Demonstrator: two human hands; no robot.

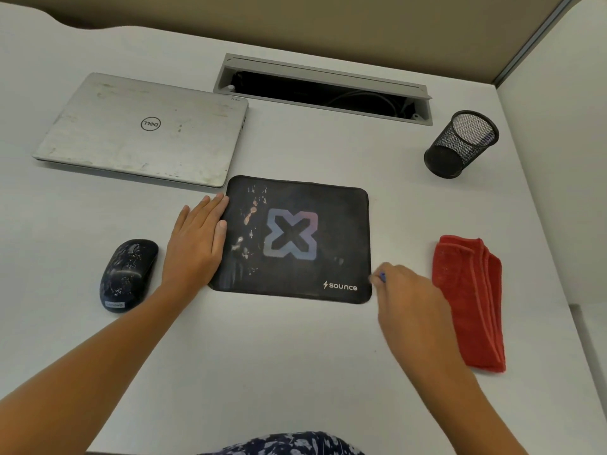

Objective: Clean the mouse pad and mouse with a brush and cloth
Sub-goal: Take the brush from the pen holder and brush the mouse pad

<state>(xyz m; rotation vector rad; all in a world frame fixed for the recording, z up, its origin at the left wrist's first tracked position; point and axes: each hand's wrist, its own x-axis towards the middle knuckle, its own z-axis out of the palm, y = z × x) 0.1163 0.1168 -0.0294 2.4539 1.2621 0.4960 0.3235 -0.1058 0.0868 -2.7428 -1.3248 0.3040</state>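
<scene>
A black mouse pad (295,241) with an X logo and pale stains on its left half lies in the middle of the white desk. My left hand (197,239) rests flat at the pad's left edge, fingers straight. My right hand (405,290) is at the pad's lower right corner, fingers curled round a small blue object (382,276), probably the brush, mostly hidden by the hand. A dark mouse (128,274) speckled with white dirt sits left of my left hand. A folded red cloth (469,300) lies to the right.
A closed silver laptop (144,129) lies at the back left, nearly touching the pad's far corner. An open cable tray (322,90) is set into the desk behind. A black mesh pen cup (461,144) stands at the back right. A partition wall (558,126) borders the right side.
</scene>
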